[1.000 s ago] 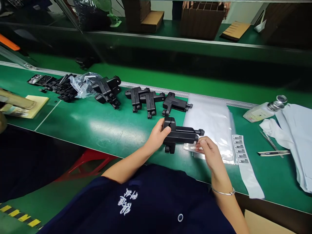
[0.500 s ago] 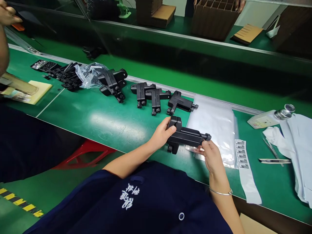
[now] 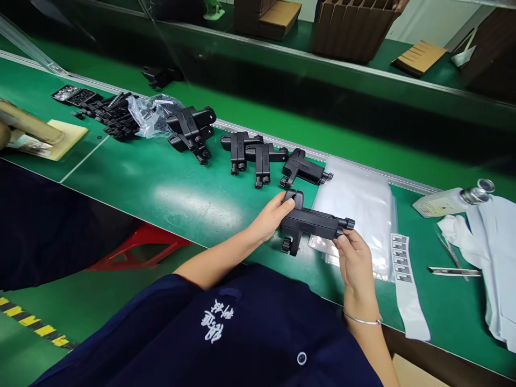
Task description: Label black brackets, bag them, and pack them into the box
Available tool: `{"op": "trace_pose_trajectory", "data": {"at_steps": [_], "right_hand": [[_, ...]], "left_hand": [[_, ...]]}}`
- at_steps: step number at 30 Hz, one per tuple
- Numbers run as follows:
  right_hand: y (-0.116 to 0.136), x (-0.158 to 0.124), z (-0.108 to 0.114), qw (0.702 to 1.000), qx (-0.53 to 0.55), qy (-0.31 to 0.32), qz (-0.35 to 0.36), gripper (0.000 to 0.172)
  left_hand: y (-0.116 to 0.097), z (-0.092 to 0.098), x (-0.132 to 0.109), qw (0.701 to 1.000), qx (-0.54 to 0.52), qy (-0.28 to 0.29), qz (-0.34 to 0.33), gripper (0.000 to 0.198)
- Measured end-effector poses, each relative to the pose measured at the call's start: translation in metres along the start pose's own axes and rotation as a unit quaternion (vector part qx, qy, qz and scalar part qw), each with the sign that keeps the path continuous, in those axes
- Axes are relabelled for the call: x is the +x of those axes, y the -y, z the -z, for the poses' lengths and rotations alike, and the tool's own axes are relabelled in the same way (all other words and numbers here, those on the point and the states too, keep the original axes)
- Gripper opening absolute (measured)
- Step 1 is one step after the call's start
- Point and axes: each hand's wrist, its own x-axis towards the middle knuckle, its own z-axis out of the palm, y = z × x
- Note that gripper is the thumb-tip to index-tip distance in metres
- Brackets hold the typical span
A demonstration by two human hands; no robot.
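I hold a black plastic bracket part (image 3: 312,223) just above the green bench (image 3: 181,193), near its front edge. My left hand (image 3: 269,217) grips its left, thicker end with closed fingers. My right hand (image 3: 355,260) pinches its right end, where a small knob sticks out. Just behind the part lies a stack of clear plastic bags (image 3: 357,207). A strip of printed labels (image 3: 403,258) lies to the right of the bags.
Several more black bracket parts (image 3: 258,153) lie in a row behind my hands. Small black pieces and a crumpled bag (image 3: 151,113) sit far left. A bottle (image 3: 447,201), tweezers (image 3: 453,270) and white cloths (image 3: 489,252) are at the right. Cardboard boxes (image 3: 355,27) stand across the conveyor.
I have turned the held part slightly and raised its right end. My right hand slid under that end. The view has shifted a little down and left.
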Motion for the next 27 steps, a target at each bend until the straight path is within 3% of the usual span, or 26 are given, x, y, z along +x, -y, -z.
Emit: {"op": "trace_pose_trajectory", "data": {"at_steps": [6,12,16,20,23,27], "right_hand": [[0.0,0.0,-0.006,0.987,-0.122,-0.039,0.102,0.028],[0.005,0.001,-0.003,0.964,-0.251,-0.024,0.087,0.038],[0.003,-0.001,-0.003,0.962,-0.261,-0.03,0.071,0.047],[-0.002,-0.001,-0.003,0.978,-0.192,-0.009,0.085,0.036],[-0.005,0.002,0.0,0.986,-0.147,-0.017,0.073,0.035],[-0.004,0.002,0.003,0.973,-0.216,-0.034,0.077,0.04]], "left_hand": [[0.005,0.0,-0.004,0.998,0.043,0.001,-0.035,0.053],[0.008,0.005,-0.007,0.987,0.132,0.014,-0.094,0.056],[0.004,0.008,-0.007,0.974,0.18,0.03,-0.131,0.064],[0.004,0.01,-0.006,0.977,0.172,0.018,-0.122,0.063],[0.005,0.009,-0.013,0.968,0.196,0.019,-0.152,0.067],[0.004,0.008,-0.016,0.952,0.231,0.037,-0.198,0.071]]}}
